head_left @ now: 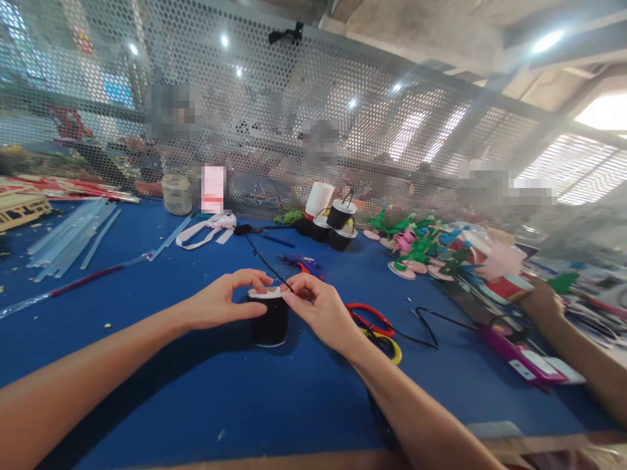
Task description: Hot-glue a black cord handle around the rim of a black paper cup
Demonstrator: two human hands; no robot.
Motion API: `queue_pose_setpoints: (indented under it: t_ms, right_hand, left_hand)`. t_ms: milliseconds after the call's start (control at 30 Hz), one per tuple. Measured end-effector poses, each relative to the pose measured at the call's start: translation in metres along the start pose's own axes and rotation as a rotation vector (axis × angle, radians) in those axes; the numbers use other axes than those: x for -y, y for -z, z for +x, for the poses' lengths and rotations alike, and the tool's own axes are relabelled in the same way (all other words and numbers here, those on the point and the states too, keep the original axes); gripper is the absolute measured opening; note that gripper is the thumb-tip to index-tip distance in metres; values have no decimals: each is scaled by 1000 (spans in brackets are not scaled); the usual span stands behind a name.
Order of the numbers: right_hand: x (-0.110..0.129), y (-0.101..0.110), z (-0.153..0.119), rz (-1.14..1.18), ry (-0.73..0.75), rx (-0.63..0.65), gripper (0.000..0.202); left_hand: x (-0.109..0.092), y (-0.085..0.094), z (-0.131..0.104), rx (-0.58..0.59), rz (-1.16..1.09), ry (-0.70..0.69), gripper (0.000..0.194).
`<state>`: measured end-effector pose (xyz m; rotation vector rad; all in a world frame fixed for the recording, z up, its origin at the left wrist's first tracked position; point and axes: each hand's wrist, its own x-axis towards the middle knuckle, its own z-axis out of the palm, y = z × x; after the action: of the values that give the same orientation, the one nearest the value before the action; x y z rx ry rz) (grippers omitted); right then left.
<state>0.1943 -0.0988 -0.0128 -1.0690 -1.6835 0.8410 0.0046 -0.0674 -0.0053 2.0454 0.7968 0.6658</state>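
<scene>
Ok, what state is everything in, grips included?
Black cup: upright.
Black cord: held at the cup's rim, trailing back.
Left grip: on the cup, thumb against its side.
Right grip: pinching the cord.
Blue glue gun: lying down, power unclear.
Glass jar: upright.
White cups: stacked.
Yellow handle: partly hidden.
Power strip: lying down, switch unclear.
White ribbon: loosely looped.
Pale strips: loosely piled.

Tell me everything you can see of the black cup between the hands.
The black cup stands upright on the blue tabletop. It is small and round, perhaps paper, with dark sides, a white rim and a thin pale line at its foot. The left hand steadies it, thumb against the side; the right hand is at the rim, pinching a black cord. Whether the cord is fastened to it cannot be told.
</scene>
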Motion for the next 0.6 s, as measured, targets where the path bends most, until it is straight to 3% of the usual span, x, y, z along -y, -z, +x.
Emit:
queue_pose_setpoints:
  t_ms: [233, 600]
  right_hand:
    - [7, -9, -8, -156, 121, -39, 12]
    - [7, -4, -8, -62, 56, -35, 12]
  left_hand:
    - [-9, -16, -4, -112, 48, -18, 11]
    - [-6, -12, -2, -5, -93, -75, 8]
